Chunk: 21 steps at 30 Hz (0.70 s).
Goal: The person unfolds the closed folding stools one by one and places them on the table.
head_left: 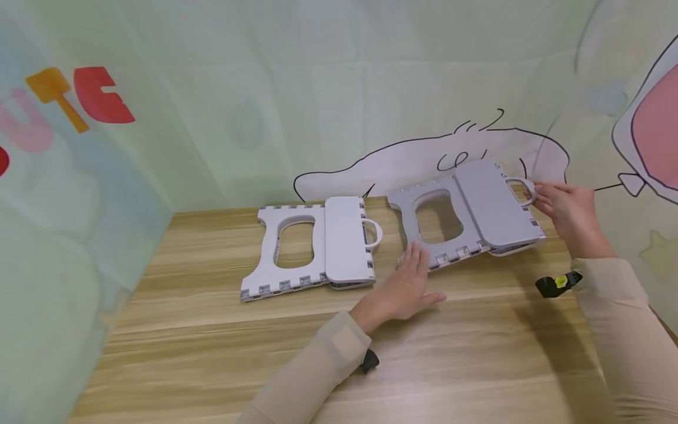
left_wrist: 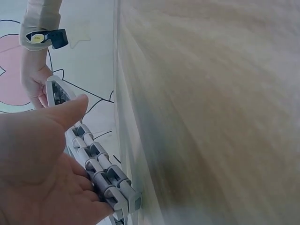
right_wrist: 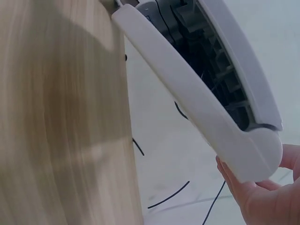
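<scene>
- The held stool (head_left: 495, 203), a folded stool of smooth grey-white plastic, is located at the far side of the counter (head_left: 212, 330), tilted, with its handle end raised; contact of its lower end with the counter cannot be confirmed.
- A flat, round-cornered panel and a leg frame pierced by a large rounded opening are presented; the edges are lined with knuckle-like hinge segments and square recesses.
- Dark, ribbed cavities are exposed between the panel halves in the right wrist view.
- The curved loop handle (head_left: 518, 179) is pinched by the fingers of the right hand (head_left: 572, 215).
- The leg-frame edge is touched by the left hand (head_left: 405, 291); its fingers are extended and held together, the thumb spread apart.
- A second stool (head_left: 344, 238), of matching form and paler in tone, is laid flat beside it.
- The counter is surfaced in straight, streaked wood grain.
- Soft pale-green cloth (head_left: 238, 88), printed with line drawings and coloured letters, is hung behind.
</scene>
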{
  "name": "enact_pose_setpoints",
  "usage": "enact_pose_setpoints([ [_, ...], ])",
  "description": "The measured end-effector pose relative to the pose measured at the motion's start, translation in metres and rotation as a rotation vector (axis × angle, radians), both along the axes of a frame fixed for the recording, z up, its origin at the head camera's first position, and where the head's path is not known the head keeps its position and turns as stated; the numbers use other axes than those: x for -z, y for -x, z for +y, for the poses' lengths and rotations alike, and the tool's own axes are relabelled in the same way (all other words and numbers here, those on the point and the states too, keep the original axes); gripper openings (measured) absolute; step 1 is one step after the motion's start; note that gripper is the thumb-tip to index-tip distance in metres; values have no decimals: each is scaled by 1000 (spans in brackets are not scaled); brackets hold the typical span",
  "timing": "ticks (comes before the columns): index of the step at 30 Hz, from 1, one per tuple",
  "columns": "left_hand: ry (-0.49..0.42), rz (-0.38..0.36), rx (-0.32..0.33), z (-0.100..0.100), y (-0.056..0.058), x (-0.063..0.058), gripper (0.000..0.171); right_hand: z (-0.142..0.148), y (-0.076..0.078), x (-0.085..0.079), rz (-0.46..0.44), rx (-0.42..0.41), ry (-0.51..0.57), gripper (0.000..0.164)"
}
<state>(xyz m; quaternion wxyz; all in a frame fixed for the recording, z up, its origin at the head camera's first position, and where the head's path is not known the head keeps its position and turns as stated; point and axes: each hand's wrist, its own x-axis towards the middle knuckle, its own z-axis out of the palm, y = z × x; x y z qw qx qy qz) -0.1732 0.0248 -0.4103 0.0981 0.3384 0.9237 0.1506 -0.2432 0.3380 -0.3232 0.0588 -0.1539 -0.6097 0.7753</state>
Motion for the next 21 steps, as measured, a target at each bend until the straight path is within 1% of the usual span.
enact_pose_setpoints([
  [4, 0, -13, -12, -1, -1, -1, 94, -3, -1, -4, 4, -9, 4, 26],
  [7, 2, -13, -9, -1, -1, -1, 94, -4, -2, -8, 13, -22, 6, 21],
  [11, -4, -12, -5, -2, -1, -1, 95, -7, -3, -13, 15, -26, -35, 12],
  [15, -17, -15, -3, -3, -1, -1, 96, -11, -3, -17, 24, -27, -82, 9],
  [21, -53, -33, -7, -6, -1, 0, 99, -17, -5, -26, 69, -35, -45, 4],
])
